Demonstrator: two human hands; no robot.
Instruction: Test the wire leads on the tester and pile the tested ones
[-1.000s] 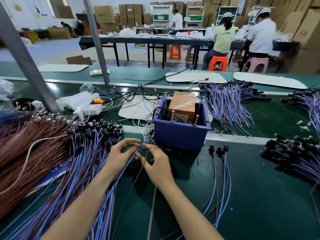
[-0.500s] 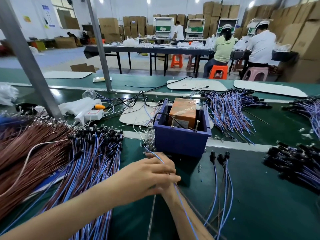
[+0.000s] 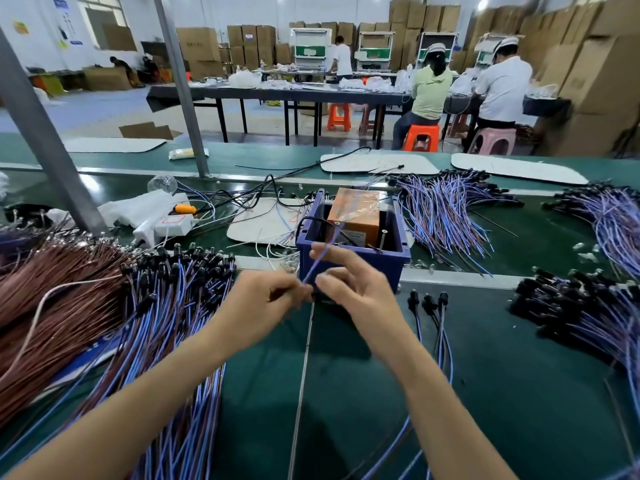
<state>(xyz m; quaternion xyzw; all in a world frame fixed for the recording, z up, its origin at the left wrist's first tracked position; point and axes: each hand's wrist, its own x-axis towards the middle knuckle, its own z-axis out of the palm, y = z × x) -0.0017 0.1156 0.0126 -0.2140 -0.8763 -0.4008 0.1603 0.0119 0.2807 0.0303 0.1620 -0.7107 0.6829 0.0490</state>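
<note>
while the left hand (image 3: 263,303) pinches a thin blue wire lead (image 3: 313,268), the right hand (image 3: 356,292) shares that grip.

Green bench (image 3: 485,393) carries wire-lead piles (image 3: 166,323) (blue, brown) and a blue box (image 3: 391,268).

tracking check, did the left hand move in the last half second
Yes. The left hand pulled back leftward: from below the middle of the blue box to below its left corner.

green mat (image 3: 502,410) open mid-front — blue box (image 3: 384,265) blocks fwd, L wire pile (image 3: 166,323) & R wire pile (image 3: 571,306) flank
</note>
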